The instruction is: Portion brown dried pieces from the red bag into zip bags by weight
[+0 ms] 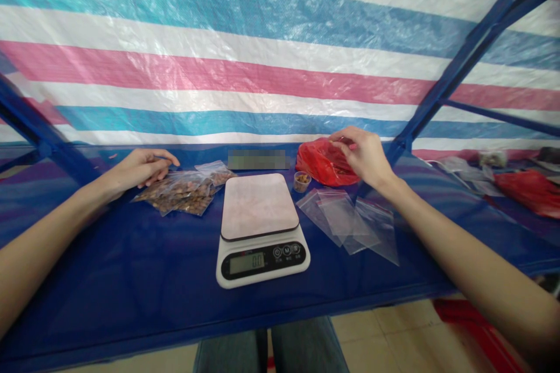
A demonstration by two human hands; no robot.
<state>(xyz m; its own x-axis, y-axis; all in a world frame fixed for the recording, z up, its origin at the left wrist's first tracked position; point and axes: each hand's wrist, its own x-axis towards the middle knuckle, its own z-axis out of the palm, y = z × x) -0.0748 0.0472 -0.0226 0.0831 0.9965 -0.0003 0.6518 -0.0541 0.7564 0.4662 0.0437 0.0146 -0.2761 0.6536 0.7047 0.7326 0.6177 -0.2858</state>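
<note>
On the blue worktop point(131, 280): our two hands either side of a scale point(261, 230).
Our left hand point(146, 167) rests loosely curled on filled bags point(184, 191); our right hand point(365, 154) pinches the red bag point(321, 163).

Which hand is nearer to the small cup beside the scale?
The right. The right hand is on the red bag, just right of the small cup. The left hand rests on the filled bags, far to the left, beyond the scale.
</note>
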